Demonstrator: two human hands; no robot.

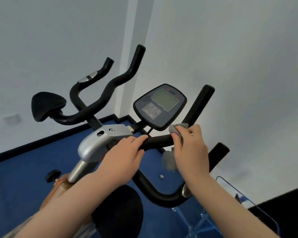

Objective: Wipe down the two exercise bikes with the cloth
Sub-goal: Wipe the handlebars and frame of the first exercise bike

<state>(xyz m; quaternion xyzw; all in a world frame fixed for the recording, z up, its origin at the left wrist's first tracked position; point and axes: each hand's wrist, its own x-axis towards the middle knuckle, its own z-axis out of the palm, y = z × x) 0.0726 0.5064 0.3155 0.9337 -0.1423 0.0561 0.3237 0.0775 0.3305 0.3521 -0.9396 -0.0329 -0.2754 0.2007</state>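
I note two exercise bikes: the nearer black-and-silver exercise bike (93,145) directly below me, and a second bike with black curved foam handlebars (100,98) and a black padded rest, standing beyond it to the left by the white wall. On the nearer bike, the black foam-covered handlebar crossbar (157,141) runs roughly left to right beneath the dark oval console with grey screen (160,106), then bends upward on the right into an upright black horn (199,105). My left hand (127,150) holds the crossbar's left part, fingers curled over the top. My right hand (191,148) grips the small grey fleecy cloth (176,127), which is wrapped round the bar at the bend, a loose end hanging below. The right grip is therefore nearer the unwiped horn, which lies up and away from it; I judge the next stroke follows that axis. The second bike lies well apart, nearer the left hand.
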